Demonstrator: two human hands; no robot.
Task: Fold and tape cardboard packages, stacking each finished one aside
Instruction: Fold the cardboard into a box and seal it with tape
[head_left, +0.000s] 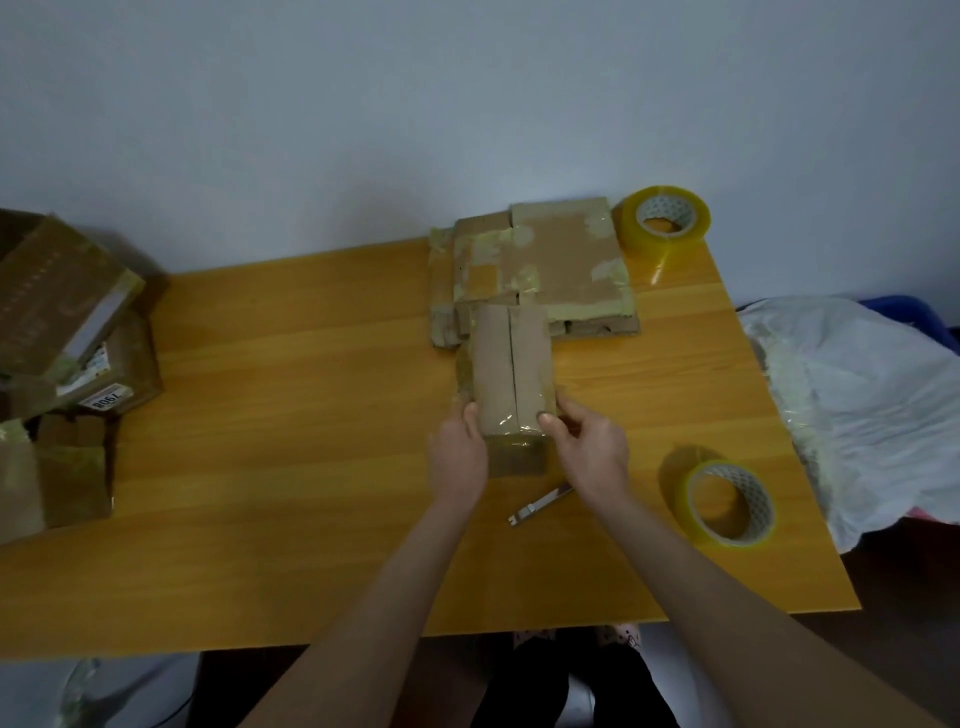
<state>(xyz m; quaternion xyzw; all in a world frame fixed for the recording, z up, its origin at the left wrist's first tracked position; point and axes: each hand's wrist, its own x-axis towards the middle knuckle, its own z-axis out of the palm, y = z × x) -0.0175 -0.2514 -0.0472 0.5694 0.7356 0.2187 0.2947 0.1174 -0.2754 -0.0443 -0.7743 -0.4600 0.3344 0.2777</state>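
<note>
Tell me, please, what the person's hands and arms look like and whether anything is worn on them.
The left hand and right hand are bare: no gloves, rings, watch or bracelet show. The left forearm and right forearm are uncovered down to the picture's lower edge, so no sleeve is in view.

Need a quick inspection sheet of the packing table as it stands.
Surface: wooden table, orange-brown grain.
Job's things: folded cardboard package at centre, near end taped; stack of taped packages at the far edge; tape roll beside that stack; second tape roll at near right; utility knife by the right wrist.
Clutter: cardboard boxes piled at the left; white plastic bag at the right.
Grippers: left hand and right hand both grip the package's near end.
Cables: nothing seen.
Surroundings: pale wall behind.
</note>
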